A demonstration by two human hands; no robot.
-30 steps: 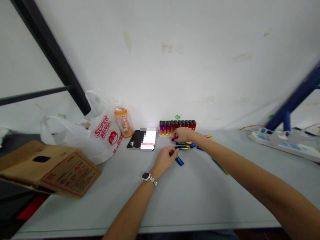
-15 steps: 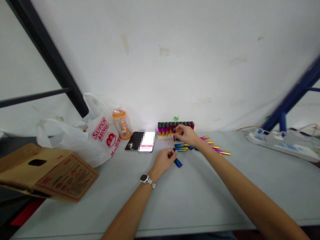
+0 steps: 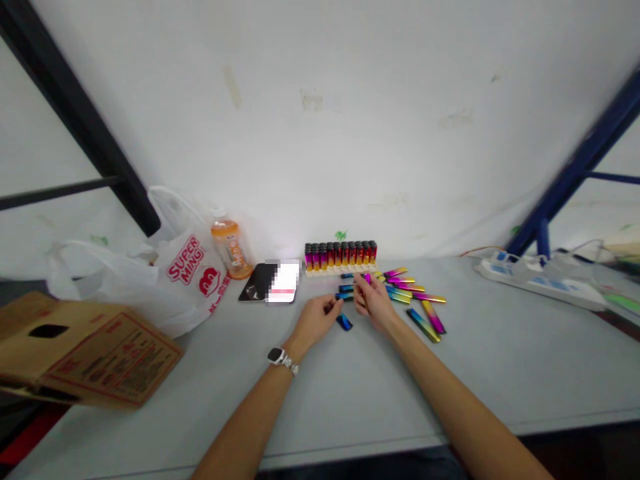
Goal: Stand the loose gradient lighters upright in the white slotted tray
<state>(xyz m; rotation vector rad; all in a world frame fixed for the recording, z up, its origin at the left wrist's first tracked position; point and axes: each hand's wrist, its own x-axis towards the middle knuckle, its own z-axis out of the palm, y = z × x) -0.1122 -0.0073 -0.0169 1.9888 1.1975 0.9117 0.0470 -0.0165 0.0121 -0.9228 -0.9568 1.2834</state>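
Note:
My right hand (image 3: 374, 303) has its fingers closed on a shiny purple lighter (image 3: 367, 277), whose end shows above the fingertips. My left hand (image 3: 315, 321), with a watch (image 3: 276, 356) on the wrist, is closed in a pinch; whatever is in it is too small to make out. A dark blue shiny piece (image 3: 344, 322) lies just beside its fingertips. Behind both hands, rows of black-topped purple, gold and red lighters (image 3: 341, 254) stand upright in a pale rack (image 3: 333, 272). Several glossy lighters (image 3: 424, 325) in blue, gold and magenta lie loose around and right of my right hand.
To the left are a black-and-white flat item (image 3: 257, 283), an orange drink bottle (image 3: 233, 247), a white plastic bag (image 3: 170, 293) and a cardboard box (image 3: 100, 353). A power strip (image 3: 540, 281) lies at the right. The wall (image 3: 350, 133) rises behind the table (image 3: 370, 400).
My right hand has come back from the rack toward me, now over the loose lighters with a purple one. My left hand stays nearly in place. The view has swung slightly to the right.

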